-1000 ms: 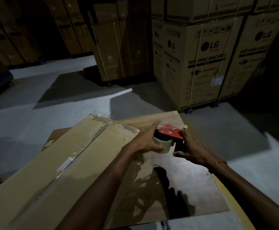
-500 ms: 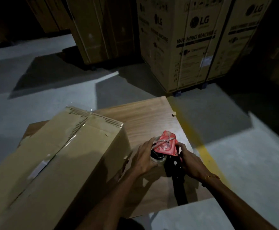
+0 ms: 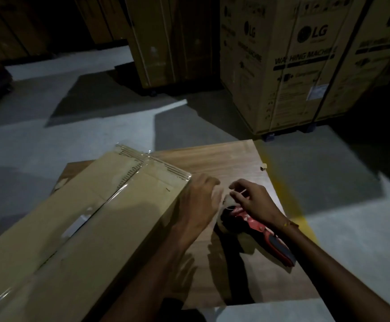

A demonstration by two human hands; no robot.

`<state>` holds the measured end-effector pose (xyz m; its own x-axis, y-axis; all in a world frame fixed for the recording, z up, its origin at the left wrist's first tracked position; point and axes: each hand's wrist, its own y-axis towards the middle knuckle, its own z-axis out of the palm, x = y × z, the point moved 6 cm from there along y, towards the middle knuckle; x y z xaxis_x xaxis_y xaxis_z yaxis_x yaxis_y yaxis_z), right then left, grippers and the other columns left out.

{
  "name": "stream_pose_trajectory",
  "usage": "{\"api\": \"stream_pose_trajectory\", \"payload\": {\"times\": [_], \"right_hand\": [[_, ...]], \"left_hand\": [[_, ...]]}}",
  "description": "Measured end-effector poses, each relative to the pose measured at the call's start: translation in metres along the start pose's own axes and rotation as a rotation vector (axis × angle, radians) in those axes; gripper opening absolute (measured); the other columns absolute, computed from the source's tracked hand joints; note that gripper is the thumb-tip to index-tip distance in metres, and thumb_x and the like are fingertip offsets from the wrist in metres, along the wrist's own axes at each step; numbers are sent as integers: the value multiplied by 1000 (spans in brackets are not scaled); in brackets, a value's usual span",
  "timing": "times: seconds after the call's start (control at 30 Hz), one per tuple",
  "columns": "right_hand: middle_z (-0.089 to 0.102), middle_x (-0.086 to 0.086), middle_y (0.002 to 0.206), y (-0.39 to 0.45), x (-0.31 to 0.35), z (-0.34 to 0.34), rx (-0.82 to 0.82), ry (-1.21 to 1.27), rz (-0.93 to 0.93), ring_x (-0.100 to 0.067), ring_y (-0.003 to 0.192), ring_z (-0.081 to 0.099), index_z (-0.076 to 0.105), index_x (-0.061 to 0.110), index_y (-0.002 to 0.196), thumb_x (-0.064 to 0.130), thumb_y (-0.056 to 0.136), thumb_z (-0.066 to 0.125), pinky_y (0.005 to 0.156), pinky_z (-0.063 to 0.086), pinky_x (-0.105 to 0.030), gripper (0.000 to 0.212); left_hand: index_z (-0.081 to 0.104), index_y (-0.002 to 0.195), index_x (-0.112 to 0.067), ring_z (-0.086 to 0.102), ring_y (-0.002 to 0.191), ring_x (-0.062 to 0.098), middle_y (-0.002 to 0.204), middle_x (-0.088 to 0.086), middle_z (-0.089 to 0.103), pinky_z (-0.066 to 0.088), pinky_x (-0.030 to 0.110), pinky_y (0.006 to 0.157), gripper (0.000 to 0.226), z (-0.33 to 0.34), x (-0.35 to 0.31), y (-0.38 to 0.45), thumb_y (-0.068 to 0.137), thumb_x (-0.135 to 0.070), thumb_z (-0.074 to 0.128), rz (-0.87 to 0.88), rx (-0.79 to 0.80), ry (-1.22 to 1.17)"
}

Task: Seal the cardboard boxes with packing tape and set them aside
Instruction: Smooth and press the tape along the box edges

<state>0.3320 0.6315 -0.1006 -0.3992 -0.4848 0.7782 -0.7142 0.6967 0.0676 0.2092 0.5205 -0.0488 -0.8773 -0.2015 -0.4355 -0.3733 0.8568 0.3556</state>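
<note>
Lying left of the tape dispenser (image 3: 254, 225) on the wooden desk (image 3: 231, 159): long cardboard box (image 3: 73, 228), top seam taped. Left hand (image 3: 201, 201), just beside the box's far right corner, curled against the tape roll (image 3: 227, 202); grip unclear in the blur. Right hand (image 3: 253, 201), over the dispenser head, pinching the tape end. Far beyond the dispenser, LG washing machine cartons (image 3: 293, 66).

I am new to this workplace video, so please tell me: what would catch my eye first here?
First, the long brown cardboard box with clear tape along its seam, lying on the wooden board at the left. Beside it, the left hand and right hand work at the red-and-black tape dispenser. Behind stand tall printed washing-machine cartons.
</note>
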Motion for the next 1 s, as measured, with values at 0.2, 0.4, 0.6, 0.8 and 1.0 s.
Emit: {"api": "stream_pose_trajectory", "payload": {"times": [0.2, 0.4, 0.6, 0.8, 1.0], "right_hand": [[71, -18, 105, 44, 58, 32, 174, 409, 134, -33, 99, 70, 69, -1, 110, 25, 103, 58, 82, 58, -40, 29], [72, -9, 93, 60, 70, 61, 262, 672, 256, -23, 87, 67, 63, -1, 95, 25, 102, 61, 78, 56, -34, 27], [67, -7, 86, 60, 78, 53, 212, 608, 172, -16, 79, 65, 57, 8, 87, 18, 103, 58, 76, 53, -33, 18], [72, -9, 89, 46, 81, 55, 274, 625, 161, -23, 86, 73, 60, 2, 93, 20, 104, 57, 78, 60, -36, 21], [61, -18, 79, 40, 80, 58, 270, 693, 157, -27, 78, 57, 57, 11, 69, 18, 103, 58, 74, 52, -36, 34]], "left_hand": [[18, 158, -11, 15, 151, 36, 164, 19, 16, 18, 47, 123, 96, -43, 60, -5, 90, -71, 50, -453, 216, 405], [6, 158, -2, 9, 153, 43, 165, 28, 6, 11, 51, 124, 110, -25, 64, -4, 88, -76, 47, -463, 219, 560], [21, 157, -2, 25, 148, 43, 161, 29, 23, 24, 49, 121, 92, -33, 60, -11, 97, -72, 22, -417, 152, 634], [27, 154, -2, 31, 144, 43, 157, 29, 29, 32, 51, 116, 110, -35, 64, -22, 82, -83, 4, -332, 189, 638], [47, 141, 1, 42, 137, 45, 149, 32, 43, 40, 53, 107, 112, -38, 57, -16, 79, -86, 12, -407, 134, 566]]}}
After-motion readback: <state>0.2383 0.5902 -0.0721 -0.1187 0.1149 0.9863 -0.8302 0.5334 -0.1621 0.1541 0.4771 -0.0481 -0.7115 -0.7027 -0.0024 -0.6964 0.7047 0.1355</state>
